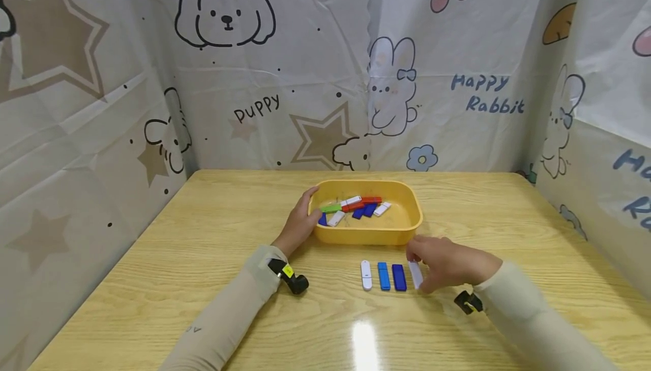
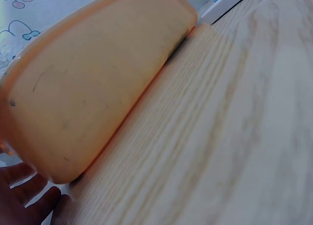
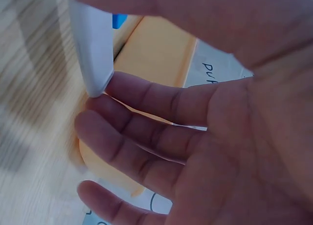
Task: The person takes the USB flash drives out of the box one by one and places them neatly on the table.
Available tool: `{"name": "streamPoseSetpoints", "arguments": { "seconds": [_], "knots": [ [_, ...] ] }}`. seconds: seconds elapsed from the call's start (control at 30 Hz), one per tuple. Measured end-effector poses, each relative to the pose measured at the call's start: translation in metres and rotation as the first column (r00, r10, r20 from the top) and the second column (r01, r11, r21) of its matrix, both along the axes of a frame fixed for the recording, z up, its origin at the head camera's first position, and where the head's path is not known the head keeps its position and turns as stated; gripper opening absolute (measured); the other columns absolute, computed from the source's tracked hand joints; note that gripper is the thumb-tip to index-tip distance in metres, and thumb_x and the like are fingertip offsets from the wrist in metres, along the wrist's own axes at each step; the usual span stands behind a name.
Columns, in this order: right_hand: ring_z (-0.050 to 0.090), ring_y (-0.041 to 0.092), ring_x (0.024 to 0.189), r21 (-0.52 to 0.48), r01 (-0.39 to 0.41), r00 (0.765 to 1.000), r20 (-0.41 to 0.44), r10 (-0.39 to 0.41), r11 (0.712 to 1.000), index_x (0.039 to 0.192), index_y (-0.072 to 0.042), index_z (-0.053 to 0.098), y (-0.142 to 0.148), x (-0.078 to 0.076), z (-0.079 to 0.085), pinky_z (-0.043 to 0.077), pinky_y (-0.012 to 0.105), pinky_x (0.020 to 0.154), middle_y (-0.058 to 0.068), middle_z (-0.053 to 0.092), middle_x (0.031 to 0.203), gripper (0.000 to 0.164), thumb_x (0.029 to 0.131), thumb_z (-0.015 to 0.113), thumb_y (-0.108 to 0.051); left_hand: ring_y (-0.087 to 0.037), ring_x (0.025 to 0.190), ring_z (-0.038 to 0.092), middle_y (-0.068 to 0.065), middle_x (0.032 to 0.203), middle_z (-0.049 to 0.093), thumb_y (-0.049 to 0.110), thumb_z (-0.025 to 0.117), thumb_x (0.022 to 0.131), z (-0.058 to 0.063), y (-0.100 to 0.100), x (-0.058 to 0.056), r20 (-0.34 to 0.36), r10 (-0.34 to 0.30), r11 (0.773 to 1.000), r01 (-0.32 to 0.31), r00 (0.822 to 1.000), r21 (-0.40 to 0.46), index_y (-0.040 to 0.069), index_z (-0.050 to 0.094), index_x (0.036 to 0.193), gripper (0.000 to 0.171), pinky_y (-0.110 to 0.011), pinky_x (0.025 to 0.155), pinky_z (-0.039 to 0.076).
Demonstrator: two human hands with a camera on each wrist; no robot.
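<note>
My right hand (image 1: 450, 261) pinches a white USB stick (image 1: 415, 275) by its two ends, between thumb and fingertips, at the right end of a row. In the right wrist view that white stick (image 3: 93, 49) stands between the thumb and the index fingertip. Beside it on the table lie a dark blue USB stick (image 1: 399, 278), a lighter blue one (image 1: 383, 276) and a white one (image 1: 366, 275). My left hand (image 1: 300, 221) grips the left end of a yellow plastic bin (image 1: 363, 237), thumb over its rim. Several red, white, blue and green USB sticks (image 1: 351, 206) lie jumbled inside.
A wooden table (image 1: 229, 207) carries everything. Printed cloth walls (image 1: 305, 66) enclose its back and both sides. The yellow bin stands just behind the row of sticks. Each wrist wears a small black camera, such as the left one (image 1: 292, 278).
</note>
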State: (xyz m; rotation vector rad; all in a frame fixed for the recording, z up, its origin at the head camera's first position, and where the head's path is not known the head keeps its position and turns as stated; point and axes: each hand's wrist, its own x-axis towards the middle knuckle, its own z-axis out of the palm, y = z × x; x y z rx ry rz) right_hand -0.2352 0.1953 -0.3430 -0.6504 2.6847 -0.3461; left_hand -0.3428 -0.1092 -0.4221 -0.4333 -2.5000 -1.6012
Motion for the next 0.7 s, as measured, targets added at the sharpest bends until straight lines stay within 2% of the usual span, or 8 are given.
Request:
{"name": "streamPoseSetpoints", "arguments": {
  "seconds": [0.17,0.47,0.7],
  "knots": [
    [0.048,0.021,0.084,0.034,0.038,0.999,0.030,-0.039,0.999,0.100,-0.018,0.054,-0.0034,-0.0010,-0.0022,0.044,0.040,0.078,-0.003,0.050,0.096,0.044,0.070,0.085,-0.022,-0.026,0.132,0.039,-0.009,0.151,0.033,0.011,0.047,0.092,0.0000,-0.0005,-0.0001,-0.007,0.002,1.000,-0.002,1.000,-0.001,0.016,0.031,0.149,0.060,-0.045,0.110,0.031],
    [0.048,0.021,0.084,0.044,0.045,0.998,0.032,-0.047,0.998,0.102,-0.016,0.055,-0.0035,-0.0043,-0.0071,0.045,0.039,0.079,-0.002,0.050,0.096,0.044,0.071,0.085,-0.022,-0.024,0.136,0.034,-0.007,0.153,0.030,0.013,0.047,0.092,-0.0006,-0.0005,-0.0016,0.010,-0.001,1.000,0.002,1.000,-0.015,0.019,0.028,0.150,0.061,-0.045,0.112,0.027],
    [0.047,0.019,0.081,0.032,0.012,1.000,0.017,-0.013,0.999,0.101,-0.014,0.055,-0.0024,-0.0041,-0.0077,0.044,0.038,0.074,-0.001,0.049,0.093,0.044,0.070,0.085,-0.020,-0.024,0.138,0.033,-0.007,0.154,0.029,0.012,0.046,0.093,0.0005,-0.0005,-0.0010,0.012,-0.008,1.000,0.008,1.000,-0.019,0.019,0.028,0.150,0.060,-0.044,0.113,0.025]
  ]
}}
